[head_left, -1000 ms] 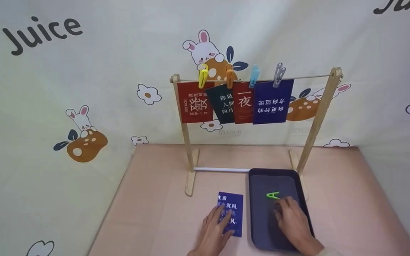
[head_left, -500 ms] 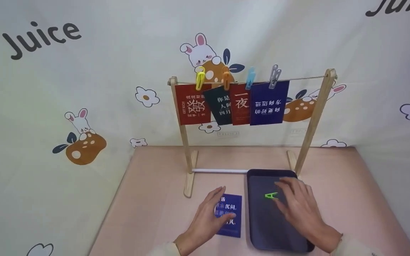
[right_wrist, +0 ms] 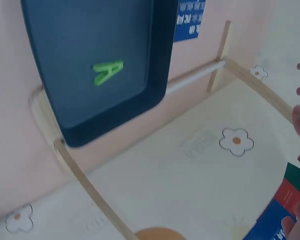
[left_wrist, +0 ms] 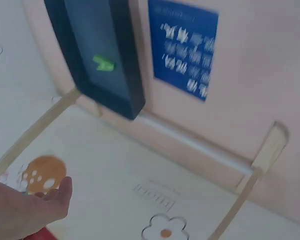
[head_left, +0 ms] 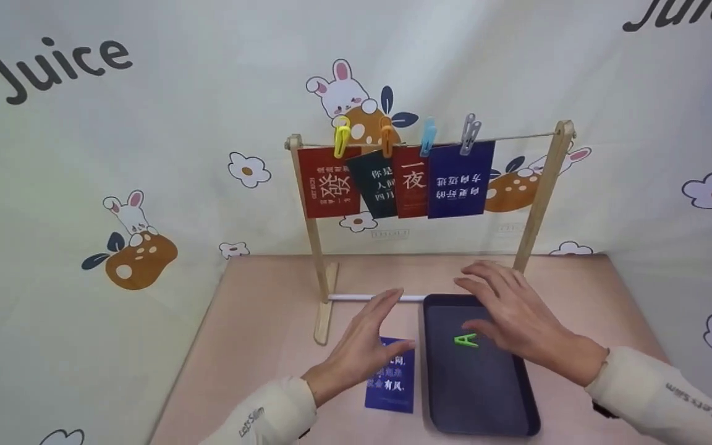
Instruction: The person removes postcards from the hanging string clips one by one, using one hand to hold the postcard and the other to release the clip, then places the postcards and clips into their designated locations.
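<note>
Blue card (head_left: 390,386) flat on table (head_left: 257,346), just beside tray (head_left: 479,395); green clip (head_left: 466,340) inside tray. Left hand (head_left: 362,349), right hand (head_left: 520,315) raised, fingers spread, holding nothing. Step seems reach toward hung cards (head_left: 415,185); next move likely calls for narrowing fingers to pinch.

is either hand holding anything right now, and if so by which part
Nothing is held: the left hand and right hand are both empty. The green clip lies in the tray.
</note>
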Tool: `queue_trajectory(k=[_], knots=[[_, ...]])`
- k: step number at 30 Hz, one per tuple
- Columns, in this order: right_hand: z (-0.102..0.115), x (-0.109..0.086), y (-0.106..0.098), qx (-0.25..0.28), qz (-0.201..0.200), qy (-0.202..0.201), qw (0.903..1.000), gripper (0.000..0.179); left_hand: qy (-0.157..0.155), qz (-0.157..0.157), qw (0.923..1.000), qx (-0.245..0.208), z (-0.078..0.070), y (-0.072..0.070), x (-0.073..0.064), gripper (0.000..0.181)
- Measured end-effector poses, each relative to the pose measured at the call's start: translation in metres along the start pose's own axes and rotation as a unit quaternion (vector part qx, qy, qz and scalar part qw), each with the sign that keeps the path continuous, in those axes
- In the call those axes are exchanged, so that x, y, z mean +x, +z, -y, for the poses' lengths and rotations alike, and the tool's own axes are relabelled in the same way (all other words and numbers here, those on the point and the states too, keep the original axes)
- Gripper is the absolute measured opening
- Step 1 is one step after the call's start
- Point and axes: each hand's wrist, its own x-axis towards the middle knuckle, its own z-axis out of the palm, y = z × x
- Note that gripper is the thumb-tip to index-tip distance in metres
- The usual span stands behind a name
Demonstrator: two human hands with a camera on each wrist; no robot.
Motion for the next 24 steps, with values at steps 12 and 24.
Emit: queue_trajectory(k=[12,24], knots=[[-0.037,0.057,-0.04,-0.023,-0.007,-0.058,0.998,0.079,-0.017,-0.063,0.9937,-0.092,-0.038,-0.029,0.05,0.084],[-0.068,0.122,-0.076,-0.063,-0.008,-0.047,0.9969,0.068,0.008,-0.119,0.9827,-0.142,-0.067,-0.042,0.107,0.085]])
